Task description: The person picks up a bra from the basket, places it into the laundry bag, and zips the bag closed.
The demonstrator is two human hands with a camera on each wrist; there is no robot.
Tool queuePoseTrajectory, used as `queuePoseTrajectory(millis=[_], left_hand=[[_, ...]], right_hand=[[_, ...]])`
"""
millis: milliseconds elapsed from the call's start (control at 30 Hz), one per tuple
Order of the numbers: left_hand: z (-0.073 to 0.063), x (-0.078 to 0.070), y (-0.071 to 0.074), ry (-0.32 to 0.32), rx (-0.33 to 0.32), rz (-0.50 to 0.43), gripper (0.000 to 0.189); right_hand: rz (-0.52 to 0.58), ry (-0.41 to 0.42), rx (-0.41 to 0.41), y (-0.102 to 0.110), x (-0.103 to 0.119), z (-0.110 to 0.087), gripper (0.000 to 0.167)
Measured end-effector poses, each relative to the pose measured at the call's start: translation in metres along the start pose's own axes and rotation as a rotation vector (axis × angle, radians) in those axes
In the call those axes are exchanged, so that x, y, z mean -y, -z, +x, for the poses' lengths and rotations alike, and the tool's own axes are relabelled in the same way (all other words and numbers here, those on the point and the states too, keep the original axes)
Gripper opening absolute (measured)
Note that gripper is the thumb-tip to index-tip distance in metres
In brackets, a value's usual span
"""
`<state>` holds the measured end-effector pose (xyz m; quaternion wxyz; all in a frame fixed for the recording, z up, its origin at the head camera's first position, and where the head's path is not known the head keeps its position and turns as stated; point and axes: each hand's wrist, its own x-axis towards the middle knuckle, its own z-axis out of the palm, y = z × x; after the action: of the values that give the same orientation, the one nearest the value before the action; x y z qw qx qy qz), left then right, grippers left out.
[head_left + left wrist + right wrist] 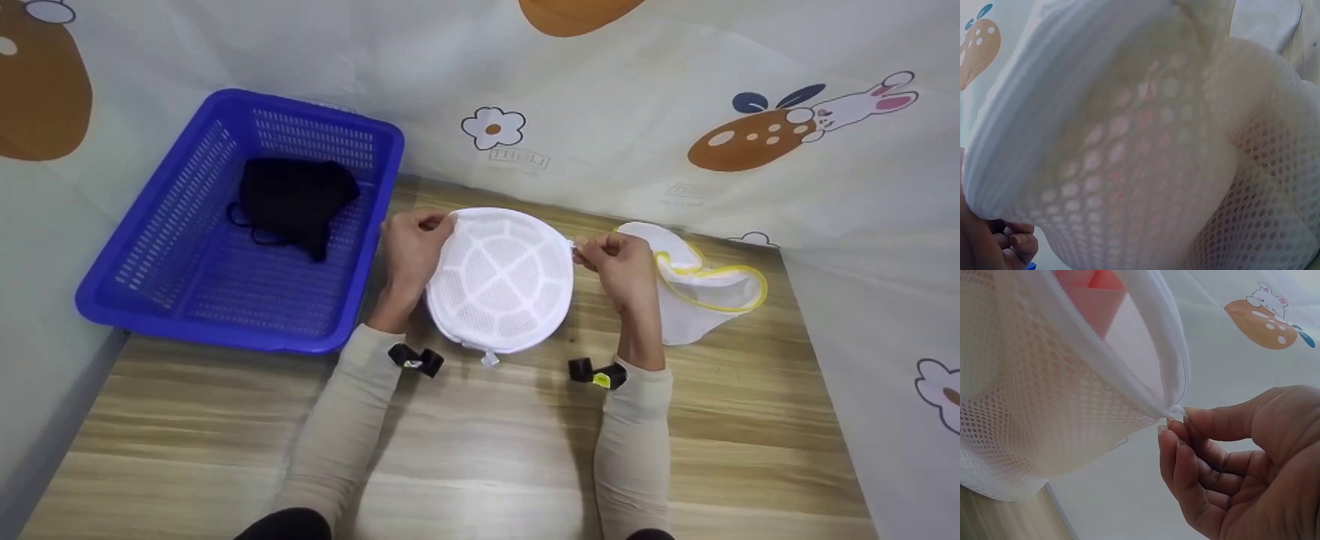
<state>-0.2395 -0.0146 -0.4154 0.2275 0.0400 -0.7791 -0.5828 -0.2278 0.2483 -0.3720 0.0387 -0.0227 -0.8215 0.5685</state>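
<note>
A round white mesh laundry bag [499,277] stands on the table between the two hands. My left hand [412,251] grips its rim at the upper left; in the left wrist view, curled fingers [1019,244] show below the rim. At the right side of the bag, my right hand [619,270] pinches the small zipper pull [1176,410] between thumb and fingertips. The right wrist view shows the zipped edge partly apart, with something pink [1092,301] inside. A white tab [490,359] hangs from the bag's near edge.
On the left, a blue plastic basket [262,341] holds a black cloth item [296,199] with thin loops. A white bag with yellow trim [690,315] lies right of my right hand. A printed curtain [600,150] borders the wooden table [480,465].
</note>
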Motion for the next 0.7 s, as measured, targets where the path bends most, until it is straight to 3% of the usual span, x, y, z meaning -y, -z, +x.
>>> queuePoseTrajectory(millis=[700], left_hand=[[-0.0001,-0.0002,-0.0005,0.038,-0.034,0.015,0.008]], right_hand=[[-0.004,0.001,0.007,0.0008,0.0002,0.0001,0.016]])
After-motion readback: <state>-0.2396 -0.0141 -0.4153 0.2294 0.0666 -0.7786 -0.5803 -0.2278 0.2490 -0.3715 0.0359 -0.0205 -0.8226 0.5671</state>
